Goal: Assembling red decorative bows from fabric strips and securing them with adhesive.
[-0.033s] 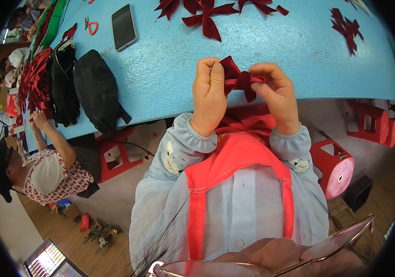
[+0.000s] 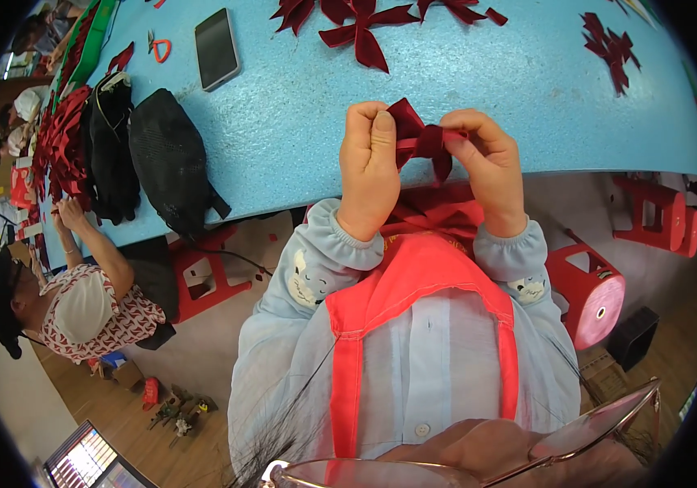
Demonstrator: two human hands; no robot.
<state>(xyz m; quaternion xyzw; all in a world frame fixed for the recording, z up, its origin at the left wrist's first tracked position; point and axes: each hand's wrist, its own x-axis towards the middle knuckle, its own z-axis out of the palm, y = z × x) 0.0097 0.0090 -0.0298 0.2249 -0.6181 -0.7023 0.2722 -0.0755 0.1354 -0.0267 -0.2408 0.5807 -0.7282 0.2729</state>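
Observation:
A dark red velvet bow (image 2: 423,142) is stretched between my hands just above the table's near edge. My left hand (image 2: 370,167) is closed on its left loop, thumb lying on top and fingers curled behind. On the other side, my right hand (image 2: 491,167) pinches the narrow red strip at the bow's middle between thumb and forefinger. One pointed tail hangs below the knot. Part of the left loop is hidden by my left fingers.
Several finished-looking velvet bows (image 2: 362,34) lie at the far side of the blue table (image 2: 299,138), with another bow cluster (image 2: 611,53) at far right. Left are a phone (image 2: 217,49), orange-handled snips (image 2: 161,50), black pouches (image 2: 171,159) and a red ribbon heap (image 2: 63,142). A co-worker (image 2: 80,301) sits left.
My right thumb and forefinger have closed in on the strip at the bow's middle, covering more of it. My left hand keeps its hold.

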